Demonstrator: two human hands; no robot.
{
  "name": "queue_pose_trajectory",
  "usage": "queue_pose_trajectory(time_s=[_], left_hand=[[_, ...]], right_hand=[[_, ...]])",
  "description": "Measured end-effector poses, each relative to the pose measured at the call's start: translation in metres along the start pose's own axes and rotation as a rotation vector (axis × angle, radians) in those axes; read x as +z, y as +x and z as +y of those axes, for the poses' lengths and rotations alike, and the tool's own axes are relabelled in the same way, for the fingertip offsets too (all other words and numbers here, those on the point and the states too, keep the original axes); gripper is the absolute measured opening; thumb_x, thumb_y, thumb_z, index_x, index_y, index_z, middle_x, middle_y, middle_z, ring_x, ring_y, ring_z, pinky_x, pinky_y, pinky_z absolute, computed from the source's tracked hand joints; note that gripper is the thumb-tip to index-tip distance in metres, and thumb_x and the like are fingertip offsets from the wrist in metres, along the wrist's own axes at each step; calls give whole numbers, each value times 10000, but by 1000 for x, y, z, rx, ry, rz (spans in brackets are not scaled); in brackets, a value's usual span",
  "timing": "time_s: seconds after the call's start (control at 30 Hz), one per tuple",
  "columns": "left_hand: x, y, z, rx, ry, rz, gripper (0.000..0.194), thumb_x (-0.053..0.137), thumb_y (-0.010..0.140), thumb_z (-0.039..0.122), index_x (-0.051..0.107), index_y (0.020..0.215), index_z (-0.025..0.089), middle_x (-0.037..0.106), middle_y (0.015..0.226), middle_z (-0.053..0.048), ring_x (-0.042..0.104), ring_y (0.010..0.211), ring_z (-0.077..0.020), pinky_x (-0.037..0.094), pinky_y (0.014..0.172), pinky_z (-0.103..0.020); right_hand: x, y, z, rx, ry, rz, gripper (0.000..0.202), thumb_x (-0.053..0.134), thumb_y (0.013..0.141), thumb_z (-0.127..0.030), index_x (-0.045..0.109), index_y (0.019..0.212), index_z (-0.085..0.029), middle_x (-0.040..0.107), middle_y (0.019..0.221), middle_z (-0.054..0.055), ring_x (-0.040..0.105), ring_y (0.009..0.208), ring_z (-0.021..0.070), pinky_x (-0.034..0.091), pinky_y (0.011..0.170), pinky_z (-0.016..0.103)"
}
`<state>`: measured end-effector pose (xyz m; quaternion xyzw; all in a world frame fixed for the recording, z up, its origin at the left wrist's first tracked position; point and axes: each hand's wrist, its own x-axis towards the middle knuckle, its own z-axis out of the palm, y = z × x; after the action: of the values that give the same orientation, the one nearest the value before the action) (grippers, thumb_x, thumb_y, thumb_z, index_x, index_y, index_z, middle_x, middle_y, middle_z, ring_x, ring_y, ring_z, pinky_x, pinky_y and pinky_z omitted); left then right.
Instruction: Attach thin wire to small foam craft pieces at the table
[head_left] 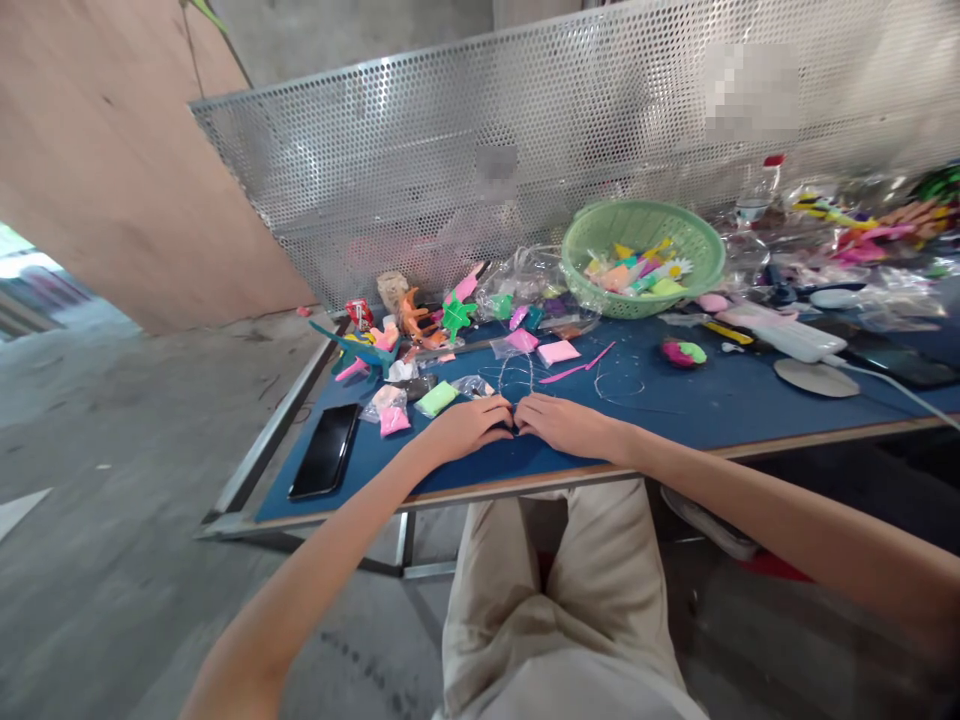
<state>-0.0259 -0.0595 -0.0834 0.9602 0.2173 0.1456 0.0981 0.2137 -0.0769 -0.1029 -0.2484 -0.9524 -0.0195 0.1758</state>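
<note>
My left hand [478, 424] and my right hand [564, 422] meet fingertip to fingertip over the front edge of the blue table. Both are closed in a pinch. A thin, pale wire [532, 372] curves up in a loop just beyond the fingers, and its ends run in between them. The exact grip is hidden by the fingers. Close beyond the hands lie a pink packet [559, 352] and a slim pink tool [564, 374]. To the left of my left hand is a light green packet [436, 399].
A black phone [324, 452] lies at the table's left end. Behind stands a green basket [642, 305] of colourful pieces, before a perforated metal panel [420, 130]. Colourful figures, plastic bags and a white device [787, 332] with a cable crowd the back and right.
</note>
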Motion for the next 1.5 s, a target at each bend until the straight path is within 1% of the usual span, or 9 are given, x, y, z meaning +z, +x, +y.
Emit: queue_pose_trajectory(time_s=[0.1,0.23,0.47,0.67,0.83,1.1,1.33,1.4,1.5], left_hand=[[2,1,0,-18,-89,-2,190,533,1007,332,643,1070,191,666,1095,-74,656,1005,-188,518,916,-321],[6,2,1,25,-80,22,215,523,1010,338,671,1060,190,658,1128,-89,657,1017,-190,515,934,-322],[10,5,7,-6,-37,57,230,560,993,348,721,960,188,687,1047,-74,662,956,-178,518,901,-307],[13,6,11,-30,-48,93,232,596,974,370,734,950,185,700,1047,-73,665,973,-185,511,904,-307],[14,7,17,-69,-112,130,212,611,966,359,739,957,190,708,1019,-60,657,959,-181,502,905,-312],[16,10,24,-155,-131,150,178,637,939,329,703,864,182,664,901,-42,629,846,-168,488,789,-297],[16,11,24,-141,-194,185,170,652,920,333,703,851,187,688,898,-47,639,832,-166,509,793,-303],[10,6,25,-132,-232,246,154,643,927,329,706,915,189,701,968,-55,639,817,-151,521,787,-296],[-2,-3,24,-184,-214,450,148,625,940,313,687,906,184,697,971,-59,631,804,-141,519,748,-282]], right_hand=[[-2,-4,2,-17,-4,26,250,440,1047,-274,653,1031,-144,669,984,104,603,936,230,501,908,390],[-7,-8,1,-38,21,61,235,485,1034,-295,677,1017,-160,695,989,91,623,954,228,508,915,389],[-9,-15,-10,117,121,158,211,556,1003,-283,706,898,-177,712,884,69,650,842,209,533,836,362],[-3,-25,-10,165,174,247,203,554,1001,-262,733,946,-185,745,993,82,673,955,215,555,883,360],[-3,-26,-15,197,153,264,190,593,982,-279,749,917,-191,752,975,75,677,940,215,568,876,365],[0,-27,-17,188,129,280,225,563,992,-243,763,903,-189,756,942,84,685,918,225,586,848,389],[-3,-36,-19,184,170,254,259,527,1005,-262,779,1032,-207,758,1079,103,699,1007,244,600,912,436],[-7,-44,-21,198,160,255,264,525,1006,-275,764,1097,-212,747,1143,102,695,1056,248,595,943,439],[-13,-54,-25,265,123,321,258,531,1004,-283,737,1141,-208,734,1165,107,681,1093,257,586,962,453]])
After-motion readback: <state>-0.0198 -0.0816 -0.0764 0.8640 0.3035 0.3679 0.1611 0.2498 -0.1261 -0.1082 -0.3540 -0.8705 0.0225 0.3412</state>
